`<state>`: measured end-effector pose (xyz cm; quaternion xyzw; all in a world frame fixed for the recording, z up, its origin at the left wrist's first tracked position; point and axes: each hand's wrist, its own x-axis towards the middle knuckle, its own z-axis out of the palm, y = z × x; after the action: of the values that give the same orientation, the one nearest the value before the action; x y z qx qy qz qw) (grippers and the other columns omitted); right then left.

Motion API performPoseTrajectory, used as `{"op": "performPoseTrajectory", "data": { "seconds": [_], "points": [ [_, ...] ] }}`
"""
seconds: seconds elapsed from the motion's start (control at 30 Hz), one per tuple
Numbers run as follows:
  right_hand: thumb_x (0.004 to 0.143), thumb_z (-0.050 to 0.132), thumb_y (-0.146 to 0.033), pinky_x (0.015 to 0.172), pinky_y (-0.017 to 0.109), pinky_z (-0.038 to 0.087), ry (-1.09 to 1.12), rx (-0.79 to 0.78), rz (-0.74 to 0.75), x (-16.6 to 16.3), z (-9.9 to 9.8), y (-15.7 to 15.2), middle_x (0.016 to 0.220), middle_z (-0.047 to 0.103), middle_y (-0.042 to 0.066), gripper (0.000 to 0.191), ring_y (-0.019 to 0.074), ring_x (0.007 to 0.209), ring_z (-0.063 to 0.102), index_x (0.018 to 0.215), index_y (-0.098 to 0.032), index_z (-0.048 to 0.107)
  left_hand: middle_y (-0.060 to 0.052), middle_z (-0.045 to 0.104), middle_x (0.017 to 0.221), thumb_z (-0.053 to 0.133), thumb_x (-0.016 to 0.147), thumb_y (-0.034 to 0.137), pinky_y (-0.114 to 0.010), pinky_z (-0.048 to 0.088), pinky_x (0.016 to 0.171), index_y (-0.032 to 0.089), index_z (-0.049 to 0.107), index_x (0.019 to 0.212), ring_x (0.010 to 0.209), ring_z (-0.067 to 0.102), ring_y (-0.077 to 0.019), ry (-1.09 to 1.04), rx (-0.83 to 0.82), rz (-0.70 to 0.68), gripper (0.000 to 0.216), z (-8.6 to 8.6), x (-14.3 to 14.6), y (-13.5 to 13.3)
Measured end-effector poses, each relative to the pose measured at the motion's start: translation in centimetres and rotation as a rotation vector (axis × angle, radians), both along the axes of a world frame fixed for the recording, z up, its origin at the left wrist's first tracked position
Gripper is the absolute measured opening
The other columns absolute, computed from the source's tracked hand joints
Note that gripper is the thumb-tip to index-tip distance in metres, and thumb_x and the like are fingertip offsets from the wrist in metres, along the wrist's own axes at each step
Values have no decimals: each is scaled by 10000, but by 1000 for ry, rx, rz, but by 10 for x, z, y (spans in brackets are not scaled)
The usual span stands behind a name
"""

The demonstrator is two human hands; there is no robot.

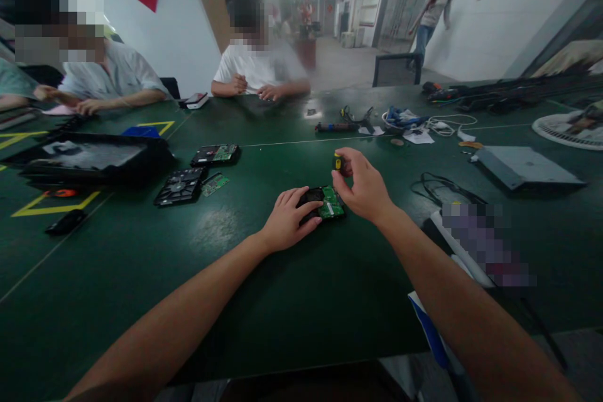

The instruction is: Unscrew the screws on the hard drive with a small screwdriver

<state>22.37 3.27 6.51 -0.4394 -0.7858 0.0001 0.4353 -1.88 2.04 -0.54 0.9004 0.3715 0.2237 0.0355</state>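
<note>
A hard drive (333, 206) with a green circuit board facing up lies on the green table in front of me. My left hand (291, 217) holds it down from the left, fingers over its dark part and along its edges. Above the drive's right side, my right hand (360, 185) is closed around the black-and-yellow handle of a screwdriver (338, 162), held upright. The screwdriver's tip is not clearly visible, so I cannot tell whether it touches a screw.
Left of the drive lie another hard drive (215, 154), a black drive casing (181, 186), a loose circuit board (215, 184) and a large black tray (94, 157). A grey metal box (527, 166) and cables (440, 185) lie right. Co-workers sit opposite; one person walks behind.
</note>
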Motion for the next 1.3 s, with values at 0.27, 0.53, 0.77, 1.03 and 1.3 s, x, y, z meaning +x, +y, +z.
{"op": "performPoseTrajectory", "data": {
  "seconds": [0.27, 0.53, 0.77, 1.03, 1.3],
  "points": [
    [919, 629, -189, 840, 403, 586, -141, -87, 120, 5, 25, 0, 1250, 680, 102, 464, 230, 895, 690, 1360, -255, 501, -125, 432, 1608, 597, 1039, 478, -602, 356, 1198, 301, 658, 1420, 1467, 405, -364, -14, -12, -2, 425, 0, 0, 0],
    [915, 669, -207, 804, 392, 567, -222, -103, 101, 9, 44, -3, 1155, 703, 87, 364, 244, 894, 683, 1253, -252, 541, -124, 440, 1604, 594, 1041, 488, -603, 353, 1200, 303, 655, 1421, 1473, 405, -362, -9, -17, -6, 427, -1, -1, 1],
    [899, 700, -237, 804, 403, 547, -313, -40, 33, 8, 50, -9, 1125, 682, 107, 300, 283, 951, 671, 1169, -221, 570, -120, 438, 1603, 593, 1043, 487, -606, 356, 1197, 311, 657, 1415, 1473, 406, -362, -10, -9, -2, 417, 0, -1, 0],
    [957, 622, -226, 828, 424, 538, -312, -1, -11, 4, 52, -11, 1137, 692, 122, 181, 296, 980, 671, 1138, -215, 611, -129, 436, 1601, 606, 1037, 478, -603, 357, 1196, 301, 655, 1415, 1467, 411, -364, -13, -11, -8, 420, 1, 0, 0],
    [945, 677, -286, 812, 419, 531, -232, 51, -53, 0, 43, -9, 1055, 665, 96, 210, 282, 943, 641, 1128, -232, 590, -117, 438, 1602, 605, 1040, 477, -604, 357, 1198, 314, 655, 1412, 1464, 414, -359, -12, -11, 2, 410, 0, 0, 0]
  ]
}}
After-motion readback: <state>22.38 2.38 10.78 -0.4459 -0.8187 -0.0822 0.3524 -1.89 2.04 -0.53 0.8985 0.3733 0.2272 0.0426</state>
